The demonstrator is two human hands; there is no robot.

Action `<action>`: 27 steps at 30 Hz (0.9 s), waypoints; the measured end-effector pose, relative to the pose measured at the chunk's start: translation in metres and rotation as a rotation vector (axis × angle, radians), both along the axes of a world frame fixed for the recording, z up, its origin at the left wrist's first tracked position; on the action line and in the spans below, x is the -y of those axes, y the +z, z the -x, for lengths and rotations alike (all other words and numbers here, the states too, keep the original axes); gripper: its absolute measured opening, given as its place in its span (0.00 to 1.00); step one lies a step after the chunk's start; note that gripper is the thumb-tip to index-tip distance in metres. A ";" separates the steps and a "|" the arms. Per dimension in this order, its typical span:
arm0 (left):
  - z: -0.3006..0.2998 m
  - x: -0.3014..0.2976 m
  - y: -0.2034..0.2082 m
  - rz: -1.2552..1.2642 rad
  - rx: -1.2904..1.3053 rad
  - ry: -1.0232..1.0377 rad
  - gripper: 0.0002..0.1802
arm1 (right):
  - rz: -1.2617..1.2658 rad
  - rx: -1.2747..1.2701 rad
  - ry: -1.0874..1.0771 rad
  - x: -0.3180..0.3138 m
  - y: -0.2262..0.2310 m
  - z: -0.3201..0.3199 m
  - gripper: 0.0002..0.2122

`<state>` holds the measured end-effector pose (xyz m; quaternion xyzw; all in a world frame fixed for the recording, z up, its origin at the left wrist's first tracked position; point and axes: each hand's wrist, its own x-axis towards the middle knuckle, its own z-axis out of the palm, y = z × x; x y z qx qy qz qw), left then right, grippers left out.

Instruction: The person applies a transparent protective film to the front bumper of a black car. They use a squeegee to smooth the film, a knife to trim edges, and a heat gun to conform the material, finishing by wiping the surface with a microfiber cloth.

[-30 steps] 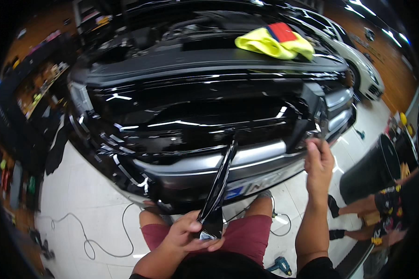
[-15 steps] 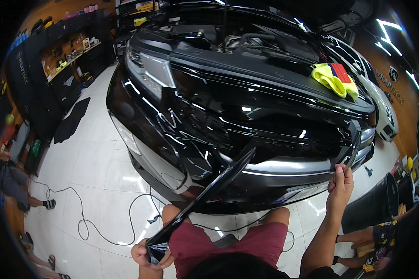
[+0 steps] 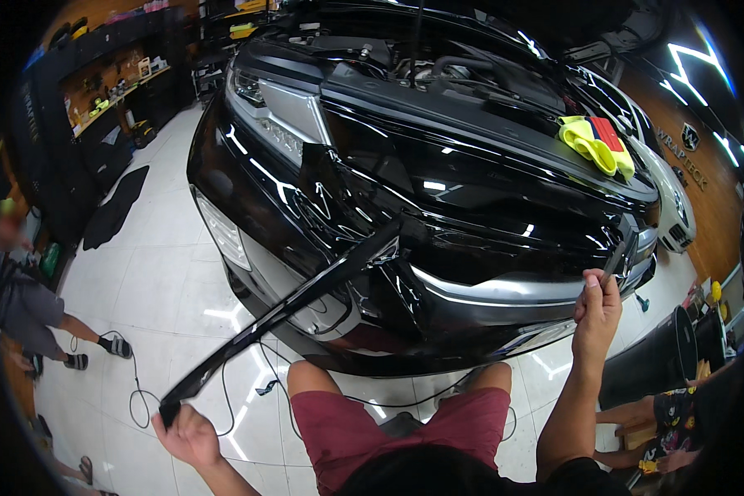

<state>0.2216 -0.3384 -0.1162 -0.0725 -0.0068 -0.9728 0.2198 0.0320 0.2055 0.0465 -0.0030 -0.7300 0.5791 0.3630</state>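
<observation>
A black car front with its hood raised is before me, its bumper (image 3: pixel 463 339) closest. My left hand (image 3: pixel 188 431) is closed on the lower-left end of a long strip of glossy black film (image 3: pixel 289 307). The strip is stretched up to the grille, where wrinkled, loose film (image 3: pixel 388 289) hangs over the left part of the silver trim (image 3: pixel 504 291). In front of the right end of the grille, my right hand (image 3: pixel 597 312) pinches a slim dark piece (image 3: pixel 616 258); whether it is a blade or film I cannot tell.
A yellow cloth with a red and blue patch (image 3: pixel 591 147) lies on the car's front edge. A black cable (image 3: pixel 223 413) loops over the tiled floor. A black bin (image 3: pixel 653 360) stands at right. Other people are at both sides, one in dark shorts (image 3: pixel 29 306) at left.
My left hand has moved out to the left, swinging the film strip to a lower slant and drawing it out straighter. My right hand has shifted slightly left and up, its pinch kept.
</observation>
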 end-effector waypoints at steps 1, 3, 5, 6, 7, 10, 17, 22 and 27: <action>0.008 0.011 0.005 -0.053 0.079 -0.021 0.21 | 0.000 -0.004 -0.011 -0.002 0.001 -0.001 0.08; 0.019 0.065 -0.036 0.139 0.080 0.201 0.17 | 0.008 -0.019 0.002 -0.008 0.001 -0.003 0.08; 0.048 0.034 0.025 -0.094 0.176 0.336 0.24 | 0.016 -0.034 -0.005 -0.015 0.002 -0.005 0.08; 0.056 0.013 0.050 0.223 0.164 0.365 0.23 | 0.044 -0.045 0.008 -0.013 0.002 -0.004 0.08; 0.064 -0.014 0.070 0.530 0.157 0.391 0.22 | 0.062 -0.053 0.025 -0.011 0.004 -0.003 0.08; 0.136 -0.122 0.143 1.499 0.409 0.626 0.29 | 0.080 -0.063 0.025 -0.002 0.011 0.001 0.09; 0.233 -0.184 0.174 2.194 0.263 1.133 0.12 | 0.102 -0.089 0.041 -0.004 0.003 -0.002 0.08; 0.239 -0.164 0.170 2.029 0.318 0.843 0.11 | 0.135 -0.083 0.040 -0.028 -0.003 0.006 0.07; 0.238 -0.129 0.181 1.964 0.460 0.544 0.13 | 0.133 -0.120 0.054 -0.034 0.002 0.005 0.07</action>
